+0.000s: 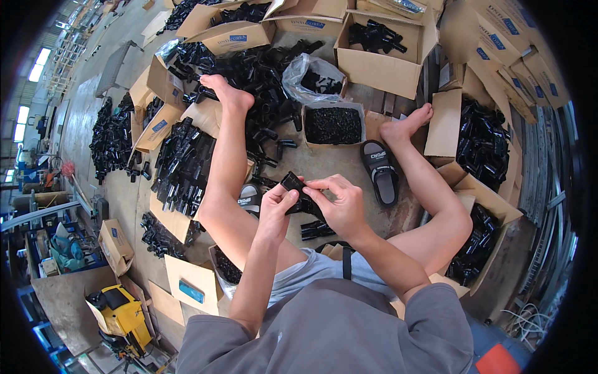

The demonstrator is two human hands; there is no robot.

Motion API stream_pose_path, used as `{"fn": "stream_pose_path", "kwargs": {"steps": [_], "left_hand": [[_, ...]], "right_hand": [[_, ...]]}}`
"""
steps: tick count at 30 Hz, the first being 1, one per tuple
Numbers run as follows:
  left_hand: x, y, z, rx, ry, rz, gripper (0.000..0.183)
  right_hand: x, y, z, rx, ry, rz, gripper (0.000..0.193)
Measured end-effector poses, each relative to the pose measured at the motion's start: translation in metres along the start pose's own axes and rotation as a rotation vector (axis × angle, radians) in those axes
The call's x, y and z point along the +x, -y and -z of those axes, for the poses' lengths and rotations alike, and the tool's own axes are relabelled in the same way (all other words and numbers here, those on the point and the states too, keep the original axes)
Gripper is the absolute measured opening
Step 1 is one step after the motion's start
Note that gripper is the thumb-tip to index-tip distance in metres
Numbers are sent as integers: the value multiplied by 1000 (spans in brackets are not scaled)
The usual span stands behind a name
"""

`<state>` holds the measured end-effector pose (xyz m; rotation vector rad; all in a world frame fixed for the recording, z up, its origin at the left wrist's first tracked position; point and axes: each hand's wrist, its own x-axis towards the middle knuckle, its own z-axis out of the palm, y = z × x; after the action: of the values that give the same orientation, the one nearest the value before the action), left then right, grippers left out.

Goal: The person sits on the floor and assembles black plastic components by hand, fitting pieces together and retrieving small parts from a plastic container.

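Observation:
In front of my lap, my left hand (274, 210) is closed around a short black plastic tubular fitting (291, 181), its end pointing up and away from me. Thumb and forefinger of my right hand (339, 202) pinch together against the fitting's right edge; whatever lies between those fingertips is too small to make out. Beneath the hands, more black fittings (316, 230) lie on the floor. Just beyond them stands a small open box (305, 138) full of tiny black pieces (334, 124), beside a clear plastic bag (296, 78) with small black parts.
Loose black fittings (268, 93) are heaped between my legs, with another pile (182, 162) outside my left leg. Open cartons (380, 70) stand ahead, and another carton of fittings (443, 124) at right. A black sandal (380, 171) lies by my right foot. A phone (191, 290) rests on cardboard.

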<state>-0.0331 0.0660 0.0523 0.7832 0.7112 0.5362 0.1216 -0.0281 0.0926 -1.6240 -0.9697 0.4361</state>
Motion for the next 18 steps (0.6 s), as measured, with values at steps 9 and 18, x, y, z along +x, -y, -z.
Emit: {"fn": "stream_pose_path", "kwargs": {"steps": [9, 18], "left_hand": [[-11, 12, -12, 42, -47, -19, 36], [-15, 8, -24, -13, -69, 15, 27]], "right_hand": [[-17, -1, 3, 127, -18, -213, 11], [-13, 2, 10, 151, 24, -229, 13]]}}
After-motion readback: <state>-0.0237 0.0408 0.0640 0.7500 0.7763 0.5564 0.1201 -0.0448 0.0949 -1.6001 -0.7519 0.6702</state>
